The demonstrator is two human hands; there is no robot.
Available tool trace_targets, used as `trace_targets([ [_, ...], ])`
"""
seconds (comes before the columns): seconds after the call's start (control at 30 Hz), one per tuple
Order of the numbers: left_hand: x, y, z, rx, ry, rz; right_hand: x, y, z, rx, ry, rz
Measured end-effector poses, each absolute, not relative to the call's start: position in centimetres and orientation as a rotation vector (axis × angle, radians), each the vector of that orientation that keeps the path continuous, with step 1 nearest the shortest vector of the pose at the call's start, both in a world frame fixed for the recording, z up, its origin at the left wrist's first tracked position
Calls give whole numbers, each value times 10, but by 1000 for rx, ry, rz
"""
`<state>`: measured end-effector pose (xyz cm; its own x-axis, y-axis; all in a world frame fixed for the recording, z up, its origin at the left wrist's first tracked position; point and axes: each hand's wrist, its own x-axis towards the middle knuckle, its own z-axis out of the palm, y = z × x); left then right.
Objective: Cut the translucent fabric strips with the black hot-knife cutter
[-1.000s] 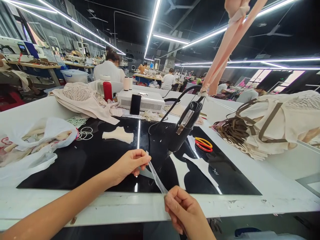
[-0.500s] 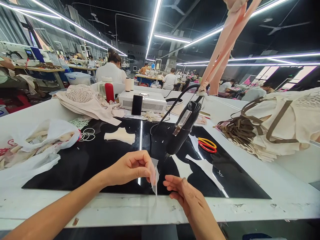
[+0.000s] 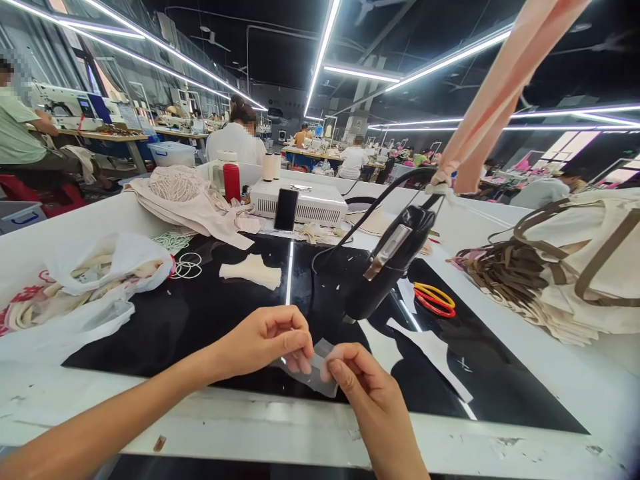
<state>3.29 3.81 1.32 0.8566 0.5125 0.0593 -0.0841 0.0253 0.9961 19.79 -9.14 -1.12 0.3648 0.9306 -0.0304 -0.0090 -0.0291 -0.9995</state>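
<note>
Both hands, left hand (image 3: 273, 340) and right hand (image 3: 363, 393), pinch one clear strip (image 3: 316, 373); plastic bag (image 3: 95, 280) holds fabric.

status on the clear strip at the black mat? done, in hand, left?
Done: cut white scraps lie on the black mat. In hand: left hand and right hand both pinch one short clear strip at the mat's near edge, apart from the hanging black tool. Left: the bundle of brown straps lies untouched on the right; how many remain is unclear.
</note>
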Motion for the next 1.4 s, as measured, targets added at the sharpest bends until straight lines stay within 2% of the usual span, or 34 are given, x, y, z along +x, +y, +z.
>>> trace_targets([
  [0.1,28,39,13,1391,557,464,197,-85,-6,-1403,-1004,972],
  [0.27,25,39,9,1322,632,268,196,-71,-10,-1408,-1059,1002],
  [0.53,29,47,-1,1391,810,352,200,-70,-27,-1566,-1057,775],
  [0.63,26,50,-6,1490,842,368,204,-70,-36,-1659,-1278,593],
  [0.8,19,50,-9,1816,944,429,208,-64,-48,-1584,-1612,258],
  [1.07,13,46,-22,2436,943,422,202,-61,-46,-1635,-1898,-251],
  [1.4,13,46,-27,2663,935,399,200,-60,-50,-1641,-1945,-294],
])
